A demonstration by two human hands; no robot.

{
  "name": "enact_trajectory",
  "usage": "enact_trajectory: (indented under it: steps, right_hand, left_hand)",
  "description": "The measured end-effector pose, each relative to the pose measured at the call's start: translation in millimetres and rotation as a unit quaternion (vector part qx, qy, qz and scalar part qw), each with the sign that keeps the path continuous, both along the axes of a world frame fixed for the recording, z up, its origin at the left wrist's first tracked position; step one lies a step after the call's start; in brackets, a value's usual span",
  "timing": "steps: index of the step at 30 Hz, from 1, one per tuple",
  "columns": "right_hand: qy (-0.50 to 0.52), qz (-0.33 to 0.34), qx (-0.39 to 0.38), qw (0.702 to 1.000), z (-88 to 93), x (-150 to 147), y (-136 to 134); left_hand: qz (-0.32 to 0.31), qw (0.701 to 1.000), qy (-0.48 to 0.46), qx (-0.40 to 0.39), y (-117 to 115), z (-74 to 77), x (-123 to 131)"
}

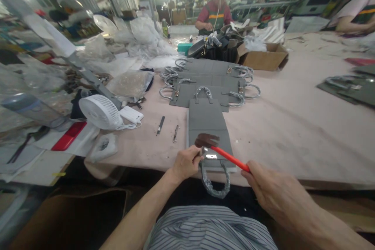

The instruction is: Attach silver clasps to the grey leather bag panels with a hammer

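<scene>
A grey bag panel [206,119] lies in front of me at the table's near edge, with plastic-wrapped handles at its far and near ends. The near handle [215,191] hangs past the edge. On the panel's near part sits a shiny metal clasp [211,156]. My right hand [263,183] is closed around the red handle of a hammer [231,159], whose dark head is over the panel just beyond the clasp. Beside the clasp, my left hand [187,162] is closed with thumb and fingers pinched together; what is between them is hidden.
More grey bag panels [202,82] lie stacked beyond. A craft knife [160,125] and a small pointed tool [175,133] lie to the left, near a white fan [101,112]. A cardboard box [265,58] stands farther back; a co-worker [213,15] sits across the table.
</scene>
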State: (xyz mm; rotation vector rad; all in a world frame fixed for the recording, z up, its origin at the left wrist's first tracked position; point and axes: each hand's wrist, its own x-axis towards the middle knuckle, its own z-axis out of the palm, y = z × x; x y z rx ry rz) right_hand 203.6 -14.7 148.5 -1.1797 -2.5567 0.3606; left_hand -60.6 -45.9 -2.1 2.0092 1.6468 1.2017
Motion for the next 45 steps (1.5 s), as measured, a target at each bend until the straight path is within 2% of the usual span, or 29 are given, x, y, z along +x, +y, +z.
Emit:
enact_trajectory:
  steps: [2, 4, 8, 10, 12, 15, 19, 22, 24, 27, 30, 32, 40, 45]
  right_hand:
    - [-0.019, 0.024, -0.012, 0.999, -2.4, -5.3, -0.7]
    - [0.014, 0.012, -0.019, 1.0, 10.8, -6.6, 1.7]
    - [0.129, -0.11, 0.025, 0.985, 47.5, -3.3, 6.7]
    - [0.15, -0.144, 0.028, 0.978, 50.1, -2.1, 5.5]
    - [0.157, -0.138, -0.014, 0.978, 38.8, -2.2, 1.0]
    - [0.164, -0.137, -0.121, 0.969, 9.1, -3.2, -9.3]
    - [0.224, -0.176, -0.216, 0.934, -20.7, -2.6, -16.9]
    - [0.233, -0.139, -0.307, 0.912, -33.7, -2.7, -11.4]
    - [0.22, -0.138, -0.374, 0.89, -46.0, -4.1, -6.3]
    - [0.222, -0.192, -0.443, 0.847, -71.4, -7.1, -3.2]
    - [0.256, -0.252, -0.47, 0.806, -92.5, -6.9, -3.6]
    - [0.269, -0.274, -0.477, 0.791, -100.0, -3.9, -2.4]
    - [0.27, -0.325, -0.49, 0.762, -115.5, 11.7, 8.7]
    - [0.259, -0.333, -0.478, 0.77, -132.4, 23.9, 14.6]
  left_hand:
    - [-0.004, 1.0, -0.002, 0.002, 0.1, 0.9, 1.8]
    - [-0.002, 1.0, -0.017, 0.006, -0.3, 0.1, 2.4]
    - [-0.002, 0.999, -0.053, 0.006, -1.6, -5.7, 0.0]
    - [-0.001, 0.998, -0.069, 0.013, -2.4, -8.7, -1.4]
    - [0.003, 0.996, -0.083, 0.024, -3.1, -10.5, -2.0]
    - [0.001, 0.995, -0.096, 0.027, -4.1, -9.9, -2.3]
    - [-0.016, 0.993, -0.116, -0.013, -4.9, -3.3, -6.1]
    - [-0.038, 0.988, -0.145, -0.039, -5.0, 2.6, -12.1]
    - [-0.049, 0.986, -0.15, -0.052, -5.1, 5.3, -16.2]
    - [-0.054, 0.986, -0.151, -0.054, -6.0, 5.3, -20.4]
    - [-0.05, 0.986, -0.153, -0.04, -7.3, 2.3, -21.8]
    - [-0.045, 0.987, -0.15, -0.038, -7.9, 1.0, -21.6]
    - [-0.037, 0.99, -0.135, -0.035, -9.1, 3.9, -18.7]
    - [-0.03, 0.991, -0.127, -0.03, -12.6, 5.7, -17.7]
